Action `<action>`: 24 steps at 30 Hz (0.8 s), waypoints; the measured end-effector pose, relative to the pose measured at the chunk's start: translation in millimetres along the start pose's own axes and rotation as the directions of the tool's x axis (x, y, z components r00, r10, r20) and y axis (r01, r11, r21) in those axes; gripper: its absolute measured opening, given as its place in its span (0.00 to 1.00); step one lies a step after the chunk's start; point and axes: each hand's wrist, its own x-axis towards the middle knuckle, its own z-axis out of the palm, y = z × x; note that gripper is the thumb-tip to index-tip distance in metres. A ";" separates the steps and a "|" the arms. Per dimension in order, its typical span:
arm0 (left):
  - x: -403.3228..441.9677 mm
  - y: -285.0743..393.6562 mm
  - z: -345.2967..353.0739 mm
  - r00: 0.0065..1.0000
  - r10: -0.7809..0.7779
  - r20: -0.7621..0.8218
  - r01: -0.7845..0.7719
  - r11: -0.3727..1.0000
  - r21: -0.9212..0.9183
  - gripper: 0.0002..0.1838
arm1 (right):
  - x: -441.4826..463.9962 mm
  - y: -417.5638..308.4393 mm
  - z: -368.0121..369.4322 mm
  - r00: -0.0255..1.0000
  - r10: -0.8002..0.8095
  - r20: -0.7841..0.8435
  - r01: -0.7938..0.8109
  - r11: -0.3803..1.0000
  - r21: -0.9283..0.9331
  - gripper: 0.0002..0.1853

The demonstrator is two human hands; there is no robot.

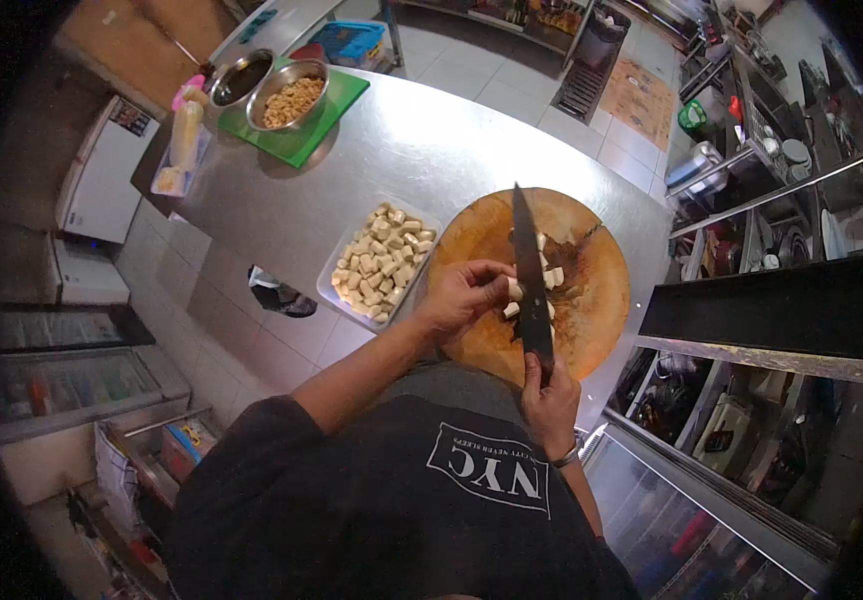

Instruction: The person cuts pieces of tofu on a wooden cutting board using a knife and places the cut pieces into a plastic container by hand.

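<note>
A round wooden chopping board (592, 330) lies in front of me. My right hand (552, 405) is closed around the handle of a large kitchen knife (526, 235), whose dark blade crosses the board and points away from me. Pinched in the fingers of my left hand (467, 300) is a pale food piece (515, 290), right beside the blade. Several cut pieces (554, 277) lie around the knife, partly hidden by it. To the left of the board, a clear plastic container (329, 282) holds many pale, cream-coloured chunks (382, 258); their exact kind is unclear.
Farther along the steel table (432, 130), a metal bowl of brown pieces (292, 100) stands on a green cutting board (302, 148). Beside it are a bowl of dark liquid (242, 78) and a tray with a pale bottle (187, 135). Shelving with dishes (797, 155) stands at right.
</note>
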 end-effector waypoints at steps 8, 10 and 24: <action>7.5 5.6 -12.7 0.953 0.279 -0.118 -0.301 0.916 -0.265 0.10 | -0.2 -5.3 -4.9 0.999 0.026 0.043 -0.028 0.998 0.053 0.11; 7.0 9.0 -7.0 0.938 0.321 -0.129 -0.344 0.905 -0.250 0.09 | 0.2 -6.5 -4.1 0.999 0.027 0.046 -0.029 0.998 0.052 0.11; -0.8 -0.5 -3.2 0.926 0.375 0.036 -0.377 0.919 0.113 0.08 | 1.0 -0.1 -4.8 0.996 0.025 0.086 -0.028 0.999 0.031 0.12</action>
